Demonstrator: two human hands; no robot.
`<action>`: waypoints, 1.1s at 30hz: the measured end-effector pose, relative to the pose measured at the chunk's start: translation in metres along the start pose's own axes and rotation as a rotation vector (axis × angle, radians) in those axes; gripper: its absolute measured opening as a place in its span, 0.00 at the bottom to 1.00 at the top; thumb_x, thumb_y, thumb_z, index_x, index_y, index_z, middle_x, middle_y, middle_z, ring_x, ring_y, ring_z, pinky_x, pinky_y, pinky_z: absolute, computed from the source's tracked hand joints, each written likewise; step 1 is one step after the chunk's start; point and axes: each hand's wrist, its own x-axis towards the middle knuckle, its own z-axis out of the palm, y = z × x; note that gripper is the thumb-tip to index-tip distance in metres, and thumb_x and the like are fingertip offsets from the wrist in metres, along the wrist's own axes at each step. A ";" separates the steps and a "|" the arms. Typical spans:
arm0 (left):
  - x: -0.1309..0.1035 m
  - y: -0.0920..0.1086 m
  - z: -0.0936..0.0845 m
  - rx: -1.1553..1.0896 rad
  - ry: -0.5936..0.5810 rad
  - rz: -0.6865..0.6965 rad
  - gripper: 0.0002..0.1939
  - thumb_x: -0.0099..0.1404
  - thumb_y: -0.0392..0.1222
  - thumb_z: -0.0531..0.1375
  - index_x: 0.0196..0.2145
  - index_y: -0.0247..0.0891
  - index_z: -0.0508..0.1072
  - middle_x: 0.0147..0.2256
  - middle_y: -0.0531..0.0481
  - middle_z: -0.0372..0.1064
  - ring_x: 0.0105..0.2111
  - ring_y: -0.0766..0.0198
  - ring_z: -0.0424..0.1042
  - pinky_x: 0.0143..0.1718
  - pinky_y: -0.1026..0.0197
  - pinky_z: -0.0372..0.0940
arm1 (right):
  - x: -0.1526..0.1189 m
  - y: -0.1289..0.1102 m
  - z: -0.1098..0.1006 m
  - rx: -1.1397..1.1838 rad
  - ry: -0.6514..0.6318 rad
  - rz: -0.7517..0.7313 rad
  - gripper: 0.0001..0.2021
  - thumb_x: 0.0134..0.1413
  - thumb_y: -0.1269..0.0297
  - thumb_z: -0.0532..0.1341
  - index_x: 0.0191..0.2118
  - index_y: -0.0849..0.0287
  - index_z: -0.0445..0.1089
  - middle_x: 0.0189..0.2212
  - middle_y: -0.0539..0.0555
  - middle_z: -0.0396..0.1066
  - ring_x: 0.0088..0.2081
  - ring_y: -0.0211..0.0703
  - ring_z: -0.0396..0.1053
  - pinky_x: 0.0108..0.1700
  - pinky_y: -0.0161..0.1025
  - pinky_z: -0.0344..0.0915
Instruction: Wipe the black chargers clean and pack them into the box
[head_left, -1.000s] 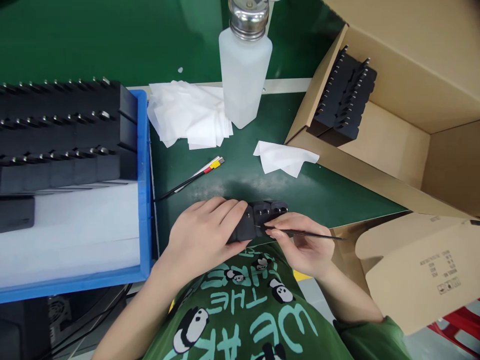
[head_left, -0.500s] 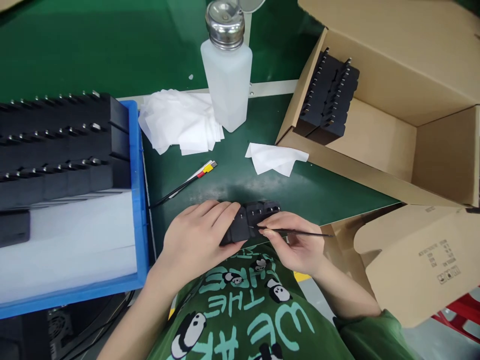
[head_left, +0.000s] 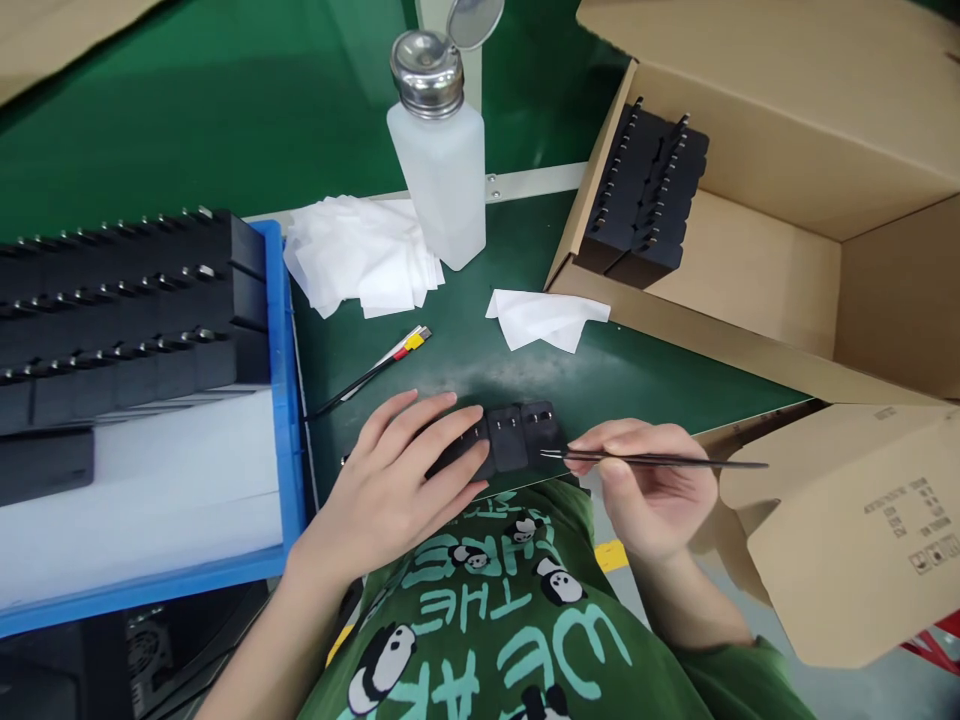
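A short row of black power adapters (head_left: 510, 438) with small metal prongs lies at the table's front edge. Over its left part, my left hand (head_left: 405, 475) rests with fingers spread, hiding some of the row. My right hand (head_left: 652, 480) pinches a pair of thin dark tweezers (head_left: 675, 461), held level just right of the row. Their fine tips point left, close to the rightmost adapter; whether they touch it I cannot tell. Beyond the left hand lies a black cable (head_left: 375, 370) with a yellow and red band near its plug.
On the left, a blue crate (head_left: 281, 400) holds rows of black adapters. A pump bottle (head_left: 442, 180) stands behind a stack of white wipes (head_left: 360, 255). One loose wipe (head_left: 547, 318) lies before an open cardboard box (head_left: 750, 350) containing two rows of adapters.
My right hand has drawn back to the right with the tweezers, away from the adapters. My left hand's fingers have spread apart over the row. The camera view has shifted slightly.
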 end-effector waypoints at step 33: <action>0.002 -0.001 0.000 -0.046 -0.004 -0.023 0.10 0.63 0.37 0.67 0.42 0.41 0.76 0.49 0.42 0.76 0.53 0.48 0.71 0.55 0.43 0.65 | -0.011 0.006 -0.009 -0.039 0.010 0.062 0.09 0.58 0.77 0.63 0.41 0.57 0.75 0.34 0.54 0.78 0.31 0.41 0.78 0.27 0.37 0.78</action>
